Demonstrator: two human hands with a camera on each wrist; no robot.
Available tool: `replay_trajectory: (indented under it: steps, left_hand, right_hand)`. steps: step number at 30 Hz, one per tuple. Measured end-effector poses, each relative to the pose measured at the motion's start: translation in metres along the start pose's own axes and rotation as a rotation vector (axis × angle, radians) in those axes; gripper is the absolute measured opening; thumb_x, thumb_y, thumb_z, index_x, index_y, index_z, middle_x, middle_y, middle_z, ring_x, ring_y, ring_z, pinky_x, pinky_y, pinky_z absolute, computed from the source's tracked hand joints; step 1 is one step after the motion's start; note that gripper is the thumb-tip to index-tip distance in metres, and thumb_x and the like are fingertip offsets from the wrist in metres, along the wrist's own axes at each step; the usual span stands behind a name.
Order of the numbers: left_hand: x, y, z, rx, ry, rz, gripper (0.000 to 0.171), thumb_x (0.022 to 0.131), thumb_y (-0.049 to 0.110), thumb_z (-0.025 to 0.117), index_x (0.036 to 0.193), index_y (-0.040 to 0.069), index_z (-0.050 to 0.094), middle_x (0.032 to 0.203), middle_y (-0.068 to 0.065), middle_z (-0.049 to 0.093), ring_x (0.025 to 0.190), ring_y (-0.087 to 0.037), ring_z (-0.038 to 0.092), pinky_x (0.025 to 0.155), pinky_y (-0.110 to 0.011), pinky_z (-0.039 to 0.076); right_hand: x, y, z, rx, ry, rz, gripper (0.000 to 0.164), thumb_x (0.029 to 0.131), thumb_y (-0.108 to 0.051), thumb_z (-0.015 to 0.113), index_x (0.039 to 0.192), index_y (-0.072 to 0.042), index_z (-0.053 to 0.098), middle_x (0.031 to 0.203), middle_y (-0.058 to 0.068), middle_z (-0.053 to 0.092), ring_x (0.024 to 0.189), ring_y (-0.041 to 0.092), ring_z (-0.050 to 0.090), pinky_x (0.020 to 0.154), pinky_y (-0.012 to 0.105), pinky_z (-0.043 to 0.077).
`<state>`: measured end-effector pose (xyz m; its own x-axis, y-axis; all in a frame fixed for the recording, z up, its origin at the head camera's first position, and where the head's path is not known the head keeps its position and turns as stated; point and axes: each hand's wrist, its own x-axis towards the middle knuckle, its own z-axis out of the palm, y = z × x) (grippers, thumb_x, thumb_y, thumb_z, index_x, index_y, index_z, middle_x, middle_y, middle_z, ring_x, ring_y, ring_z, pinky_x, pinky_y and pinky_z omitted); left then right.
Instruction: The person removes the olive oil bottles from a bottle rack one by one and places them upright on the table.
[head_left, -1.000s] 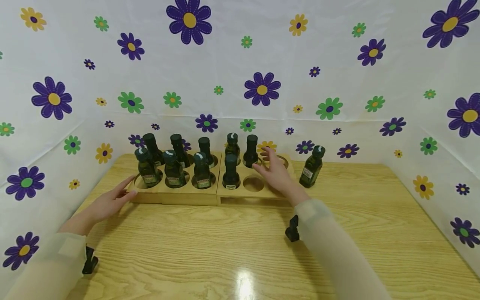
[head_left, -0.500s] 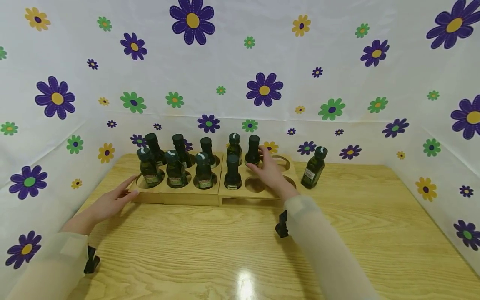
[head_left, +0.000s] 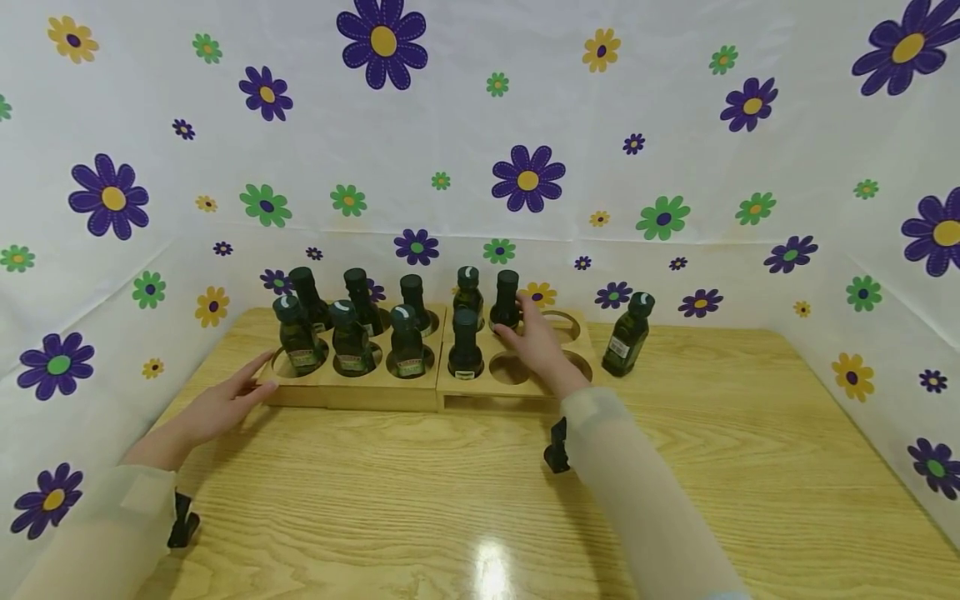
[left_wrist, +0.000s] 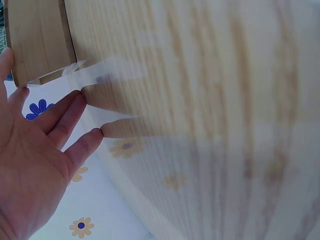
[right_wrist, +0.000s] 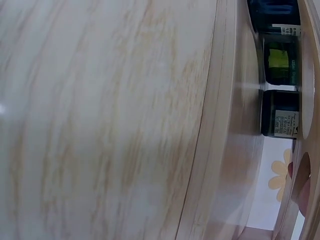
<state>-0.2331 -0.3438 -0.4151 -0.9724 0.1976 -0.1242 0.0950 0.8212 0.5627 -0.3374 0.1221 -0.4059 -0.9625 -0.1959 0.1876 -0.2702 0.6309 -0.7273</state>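
Note:
My right hand [head_left: 540, 342] reaches over the right wooden rack [head_left: 486, 388] and grips a dark green glass bottle [head_left: 507, 292] in its middle back hole. The thumb lies across the bottle's front, the fingers round its right side. From below, the right wrist view shows that bottle's labelled base [right_wrist: 280, 117] and a bit of fingers [right_wrist: 303, 197] beyond a hole. My left hand [head_left: 216, 410] rests with extended fingers against the near left corner of the left rack [head_left: 300, 395]. In the left wrist view, its fingers spread beside the rack's end [left_wrist: 37, 40].
Several dark bottles fill the left rack, in two rows. The right rack also holds a front bottle [head_left: 465, 346] and a back-left bottle [head_left: 468, 287]. Another bottle [head_left: 628, 333] stands on the table [head_left: 420, 500], right of the racks. A flowered cloth [head_left: 450, 125] hangs behind.
My right hand has moved left from the back-right hole to the bottle in the middle back hole and closed on it. My left hand has stayed at the rack.

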Motion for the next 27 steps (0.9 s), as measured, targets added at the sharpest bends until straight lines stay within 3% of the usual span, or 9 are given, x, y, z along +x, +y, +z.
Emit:
replay_trajectory:
  steps: [17,27]
  left_hand:
    - [-0.0013,0.0036,0.0006,-0.004,0.003,-0.002,0.074,0.104,0.049,0.037,0.158,0.012,0.003,0.138,-0.04,0.038,0.119,-0.059,0.043,0.089,-0.068,0.037]
    - [-0.002,0.004,0.0004,-0.002,0.001,-0.003,0.074,0.104,0.049,0.037,0.157,0.011,0.004,0.138,-0.041,0.038,0.119,-0.059,0.042,0.09,-0.068,0.037]
  right_hand:
    - [-0.0016,-0.0047,-0.0012,-0.02,0.04,0.005,0.065,0.097,-0.027,0.063,0.147,0.0,0.031,0.143,0.023,0.044,0.127,0.037,0.046,0.102,0.049,0.038]
    - [-0.0048,-0.0038,0.0006,-0.05,0.075,-0.054,0.06,0.096,-0.023,0.064,0.142,0.005,0.037,0.134,0.025,0.049,0.123,0.037,0.048,0.101,0.048,0.039]
